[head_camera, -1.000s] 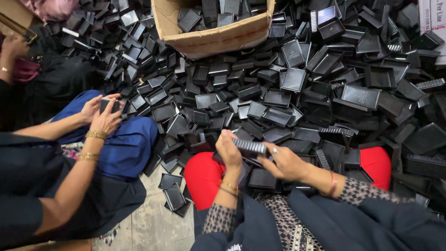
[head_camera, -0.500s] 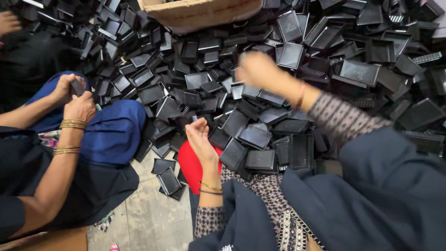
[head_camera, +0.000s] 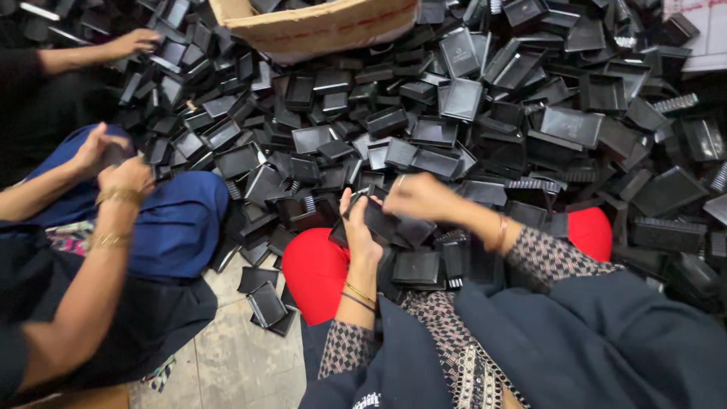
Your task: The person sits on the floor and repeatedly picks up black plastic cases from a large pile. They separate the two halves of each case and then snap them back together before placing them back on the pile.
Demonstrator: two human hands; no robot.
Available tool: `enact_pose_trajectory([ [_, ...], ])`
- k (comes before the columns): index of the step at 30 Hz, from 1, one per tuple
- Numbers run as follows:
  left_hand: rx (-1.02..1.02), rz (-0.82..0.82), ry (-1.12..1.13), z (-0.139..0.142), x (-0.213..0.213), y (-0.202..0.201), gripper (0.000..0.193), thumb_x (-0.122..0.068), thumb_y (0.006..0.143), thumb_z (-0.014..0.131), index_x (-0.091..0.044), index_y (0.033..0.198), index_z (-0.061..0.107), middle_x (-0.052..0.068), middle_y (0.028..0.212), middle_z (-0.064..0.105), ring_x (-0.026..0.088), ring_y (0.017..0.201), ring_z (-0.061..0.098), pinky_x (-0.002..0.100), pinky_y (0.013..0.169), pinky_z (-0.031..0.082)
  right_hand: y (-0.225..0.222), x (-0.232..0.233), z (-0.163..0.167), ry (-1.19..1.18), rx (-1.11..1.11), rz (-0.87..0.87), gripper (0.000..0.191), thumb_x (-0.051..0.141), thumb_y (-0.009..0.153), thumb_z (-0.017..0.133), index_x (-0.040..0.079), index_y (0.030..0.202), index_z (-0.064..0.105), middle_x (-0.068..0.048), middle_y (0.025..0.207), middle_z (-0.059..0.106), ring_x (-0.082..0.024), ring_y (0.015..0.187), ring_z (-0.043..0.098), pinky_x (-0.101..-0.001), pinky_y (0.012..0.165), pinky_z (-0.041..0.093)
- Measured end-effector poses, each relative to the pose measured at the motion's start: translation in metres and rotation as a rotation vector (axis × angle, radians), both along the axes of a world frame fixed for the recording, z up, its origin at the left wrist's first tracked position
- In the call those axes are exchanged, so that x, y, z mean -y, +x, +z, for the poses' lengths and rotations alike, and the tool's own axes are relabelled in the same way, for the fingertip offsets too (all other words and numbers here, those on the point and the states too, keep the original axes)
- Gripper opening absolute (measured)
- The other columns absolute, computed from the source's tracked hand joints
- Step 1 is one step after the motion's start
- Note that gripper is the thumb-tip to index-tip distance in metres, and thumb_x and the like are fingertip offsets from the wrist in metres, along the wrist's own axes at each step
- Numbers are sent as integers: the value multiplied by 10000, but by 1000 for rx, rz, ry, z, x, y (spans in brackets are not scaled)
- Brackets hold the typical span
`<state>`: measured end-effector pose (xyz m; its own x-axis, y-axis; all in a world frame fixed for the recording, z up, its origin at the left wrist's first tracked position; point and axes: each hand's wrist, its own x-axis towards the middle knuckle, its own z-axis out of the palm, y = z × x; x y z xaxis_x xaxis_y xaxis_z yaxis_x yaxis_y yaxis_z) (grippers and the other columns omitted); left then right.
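Note:
My left hand and my right hand meet over my lap, both gripping one small black plastic tray. The left hand holds its near edge from below; the right hand, blurred, covers its far end. More black trays lie stacked on my lap between my red-clad knees. A huge heap of the same black trays spreads in front of me.
A cardboard box stands at the top of the heap. A co-worker in blue sits at my left; their hands hold a black part. Another person's hand rests on the pile at top left. Loose trays lie on the tiled floor.
My right hand, stretched out over the heap half a second ago, has come back to my lap with a tray. My left hand has now closed on that tray too.

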<state>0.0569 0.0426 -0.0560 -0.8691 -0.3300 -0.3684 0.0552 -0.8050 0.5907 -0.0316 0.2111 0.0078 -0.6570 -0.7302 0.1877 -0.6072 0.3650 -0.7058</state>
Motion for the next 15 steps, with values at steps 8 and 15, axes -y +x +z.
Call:
enact_pose_trajectory([
  [8,-189,-30,-44,2,48,10,105,-121,941,710,-78,928,614,130,1015,705,231,874,679,382,760,577,-71,-50,-53,358,-188,-320,285,312,866,775,41,929,715,-153,915,718,-323,870,701,-410,780,553],
  [15,-57,-277,-157,22,-14,-3,304,-254,943,711,-58,1175,693,15,1104,731,121,976,684,282,870,551,27,-29,-13,-487,705,-364,630,305,875,748,48,1411,542,-34,1031,650,-118,823,606,-262,702,480],
])
